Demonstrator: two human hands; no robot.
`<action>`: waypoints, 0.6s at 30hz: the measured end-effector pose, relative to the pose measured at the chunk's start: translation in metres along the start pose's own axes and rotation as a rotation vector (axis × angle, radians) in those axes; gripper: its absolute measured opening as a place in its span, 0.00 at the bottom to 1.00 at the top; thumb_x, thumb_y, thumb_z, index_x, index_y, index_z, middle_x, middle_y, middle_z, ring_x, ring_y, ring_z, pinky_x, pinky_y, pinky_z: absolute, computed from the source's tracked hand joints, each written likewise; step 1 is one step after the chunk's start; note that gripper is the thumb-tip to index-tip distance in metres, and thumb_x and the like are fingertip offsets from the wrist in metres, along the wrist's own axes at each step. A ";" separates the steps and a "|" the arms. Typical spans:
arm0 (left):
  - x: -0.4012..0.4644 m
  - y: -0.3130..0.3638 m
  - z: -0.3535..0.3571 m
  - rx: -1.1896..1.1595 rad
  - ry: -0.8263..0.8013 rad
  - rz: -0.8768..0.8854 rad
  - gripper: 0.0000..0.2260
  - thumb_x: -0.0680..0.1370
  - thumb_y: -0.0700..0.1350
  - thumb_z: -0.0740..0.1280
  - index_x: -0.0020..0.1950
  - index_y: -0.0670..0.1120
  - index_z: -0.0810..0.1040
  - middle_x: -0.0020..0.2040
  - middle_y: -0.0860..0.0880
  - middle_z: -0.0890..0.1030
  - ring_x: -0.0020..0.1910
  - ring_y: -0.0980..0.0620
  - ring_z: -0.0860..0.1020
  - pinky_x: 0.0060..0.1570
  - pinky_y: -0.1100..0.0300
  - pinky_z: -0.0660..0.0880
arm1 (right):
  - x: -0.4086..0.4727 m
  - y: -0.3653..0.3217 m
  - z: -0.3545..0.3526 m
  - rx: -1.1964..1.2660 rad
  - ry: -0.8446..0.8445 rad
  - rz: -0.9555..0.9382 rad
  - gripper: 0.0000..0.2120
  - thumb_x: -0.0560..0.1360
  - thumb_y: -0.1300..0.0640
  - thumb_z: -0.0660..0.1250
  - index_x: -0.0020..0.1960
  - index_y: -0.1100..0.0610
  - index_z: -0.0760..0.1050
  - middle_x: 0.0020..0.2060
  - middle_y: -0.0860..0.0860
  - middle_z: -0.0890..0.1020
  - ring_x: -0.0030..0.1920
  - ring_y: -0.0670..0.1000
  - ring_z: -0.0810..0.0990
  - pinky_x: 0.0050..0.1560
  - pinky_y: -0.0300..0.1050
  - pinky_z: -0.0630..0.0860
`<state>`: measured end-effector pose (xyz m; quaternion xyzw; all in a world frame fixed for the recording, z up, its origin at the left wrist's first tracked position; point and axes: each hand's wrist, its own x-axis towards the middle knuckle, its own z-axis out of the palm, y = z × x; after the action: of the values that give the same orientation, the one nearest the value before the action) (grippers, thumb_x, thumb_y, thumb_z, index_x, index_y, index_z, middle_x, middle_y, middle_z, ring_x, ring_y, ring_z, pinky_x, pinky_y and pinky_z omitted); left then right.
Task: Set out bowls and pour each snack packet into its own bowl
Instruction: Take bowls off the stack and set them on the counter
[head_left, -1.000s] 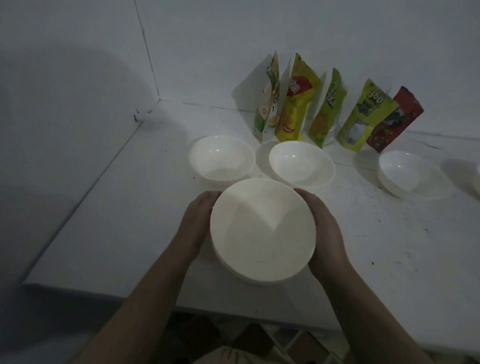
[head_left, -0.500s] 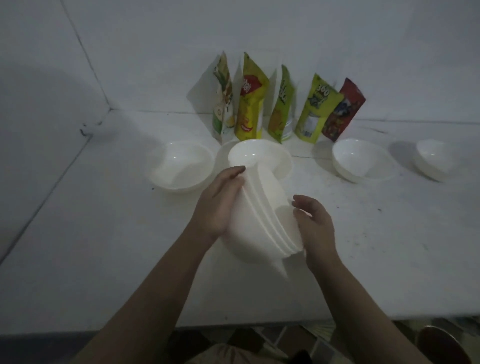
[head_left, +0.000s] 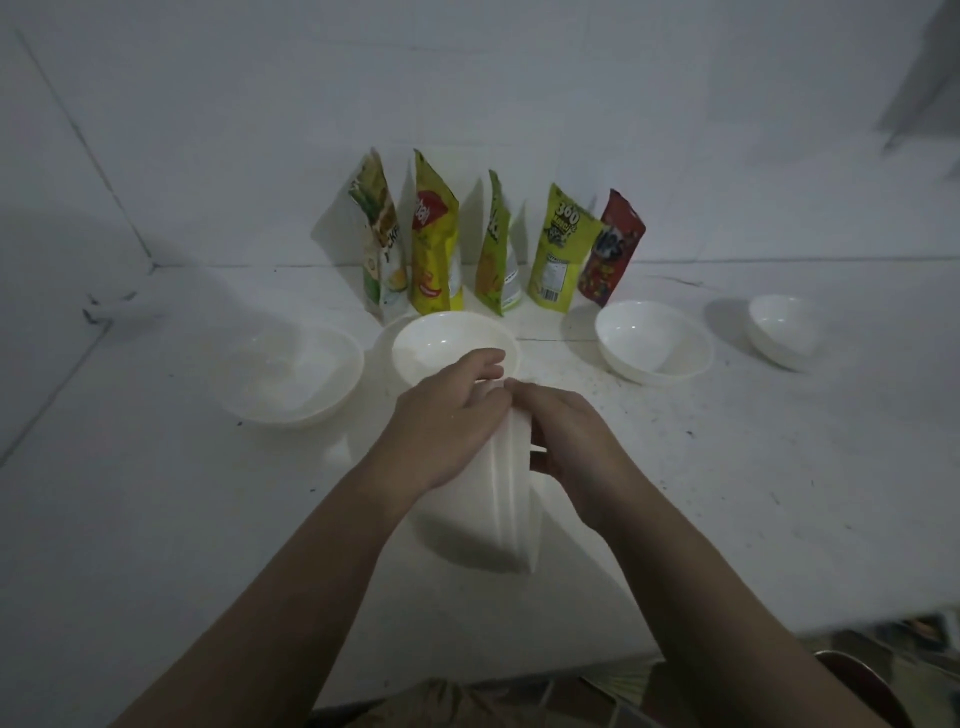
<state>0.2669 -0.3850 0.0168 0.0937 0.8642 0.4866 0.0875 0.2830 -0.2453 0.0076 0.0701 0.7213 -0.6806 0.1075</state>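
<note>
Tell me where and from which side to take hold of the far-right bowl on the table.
Grip the far-right bowl by its rim, coming from above and the near side. It looks tipped, its opening facing up and toward the snack packets, so the near wall is a smooth curve with little to pinch. The thin rim is probably the surest hold: thumb inside, fingers outside. It stands apart from the next bowl, so the approach looks free.

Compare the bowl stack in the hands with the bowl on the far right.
The bowl stack is tipped on edge, rims sideways, and gripped between the left hand and right hand. The far-right bowl is single, untouched, resting on the table. Both are plain white.
</note>
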 end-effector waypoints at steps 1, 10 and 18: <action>0.000 0.000 -0.001 -0.009 -0.015 -0.006 0.25 0.72 0.59 0.57 0.70 0.59 0.69 0.66 0.61 0.75 0.65 0.58 0.73 0.69 0.52 0.66 | 0.000 0.001 0.001 0.010 0.005 0.000 0.14 0.80 0.51 0.60 0.54 0.57 0.82 0.47 0.55 0.86 0.48 0.53 0.85 0.48 0.47 0.82; -0.003 -0.002 -0.006 -0.010 -0.106 0.035 0.19 0.82 0.45 0.59 0.73 0.56 0.66 0.70 0.58 0.71 0.68 0.58 0.69 0.70 0.57 0.64 | -0.001 0.004 0.005 0.042 0.062 -0.008 0.14 0.79 0.52 0.60 0.52 0.60 0.81 0.44 0.57 0.84 0.43 0.51 0.84 0.44 0.46 0.80; -0.008 -0.001 -0.001 0.088 -0.010 0.093 0.18 0.81 0.46 0.60 0.71 0.56 0.67 0.70 0.56 0.71 0.68 0.56 0.68 0.70 0.55 0.64 | -0.005 0.007 0.008 0.027 0.126 -0.047 0.16 0.80 0.53 0.60 0.48 0.63 0.80 0.40 0.58 0.83 0.38 0.51 0.82 0.41 0.45 0.80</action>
<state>0.2747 -0.3881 0.0170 0.1401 0.8790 0.4511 0.0651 0.2899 -0.2528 0.0017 0.0971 0.7189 -0.6868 0.0450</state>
